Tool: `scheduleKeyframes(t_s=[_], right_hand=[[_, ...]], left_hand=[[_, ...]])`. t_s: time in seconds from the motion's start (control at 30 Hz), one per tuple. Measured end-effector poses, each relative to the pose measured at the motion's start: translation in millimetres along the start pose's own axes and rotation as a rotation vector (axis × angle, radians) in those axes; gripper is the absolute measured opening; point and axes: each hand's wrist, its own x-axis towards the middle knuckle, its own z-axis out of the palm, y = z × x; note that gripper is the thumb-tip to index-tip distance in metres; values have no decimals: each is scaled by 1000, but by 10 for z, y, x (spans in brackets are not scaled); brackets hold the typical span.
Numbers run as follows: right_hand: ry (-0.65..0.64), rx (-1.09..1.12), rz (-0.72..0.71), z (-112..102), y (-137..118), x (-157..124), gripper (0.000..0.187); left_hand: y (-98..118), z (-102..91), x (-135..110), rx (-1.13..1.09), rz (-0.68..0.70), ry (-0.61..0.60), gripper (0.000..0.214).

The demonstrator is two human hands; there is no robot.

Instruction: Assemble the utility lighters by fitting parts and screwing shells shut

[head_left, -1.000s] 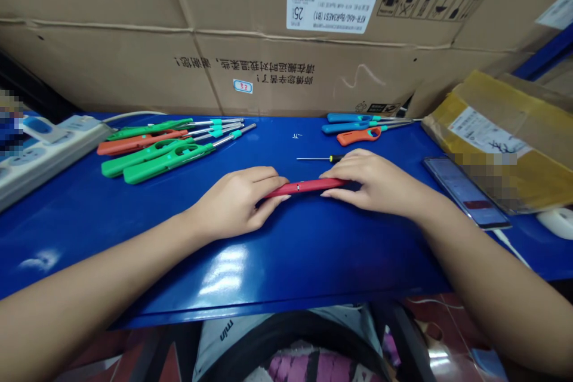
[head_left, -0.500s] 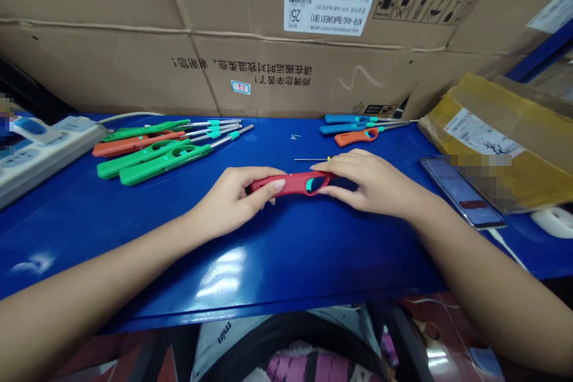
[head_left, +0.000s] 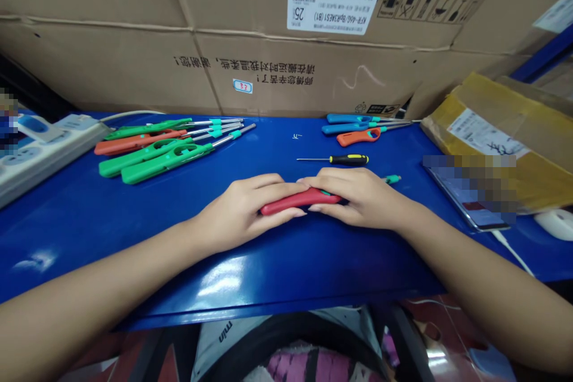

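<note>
A red long-nosed gas lighter (head_left: pixel 290 200) lies between my two hands, just above the middle of the blue table (head_left: pixel 286 274). My left hand (head_left: pixel 244 209) is closed round its handle end, thumb below and fingers above. Around the trigger end, my right hand (head_left: pixel 358 194) is closed too, covering most of the trigger loop and the nozzle. The lighter's green tip (head_left: pixel 393 179) pokes out behind that hand. Just beyond my right hand lies a small black and yellow screwdriver (head_left: pixel 349 160), its shaft pointing left.
Several green and orange lighters (head_left: pixel 165 164) lie at the back left, beside a white power strip (head_left: pixel 45 152). Blue and orange lighters (head_left: pixel 358 137) rest at the back right. A phone (head_left: pixel 470 203) and a yellow-taped parcel (head_left: pixel 487 131) are farther right. A large carton (head_left: pixel 250 48) stands behind.
Both hands have brought the red lighter slightly nearer to me and turned it, so its trigger loop shows less. The screwdriver's handle and the lighter's green tip have come into sight.
</note>
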Motion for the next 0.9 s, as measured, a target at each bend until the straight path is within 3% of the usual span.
scheduleKeyframes(t_s=[0.17, 0.3, 0.53, 0.7, 0.8, 0.9], right_hand=[[-36, -42, -34, 37, -70, 0, 30], [-118, -14, 26, 17, -73, 16, 31], [-154, 6, 144, -153, 41, -22, 27], [-123, 3, 124, -194, 43, -41, 25], [-74, -61, 98, -169, 72, -50, 25], [5, -155, 74, -151, 130, -68, 26]], left_hand=[[-1, -16, 2, 83, 34, -118, 35], [-58, -26, 4, 68, 19, -161, 36], [-249, -84, 36, -114, -61, -137, 33], [-266, -135, 62, -193, -119, -129, 32], [-248, -137, 80, -264, -247, -131, 36], [-251, -121, 102, -467, -509, -131, 50]])
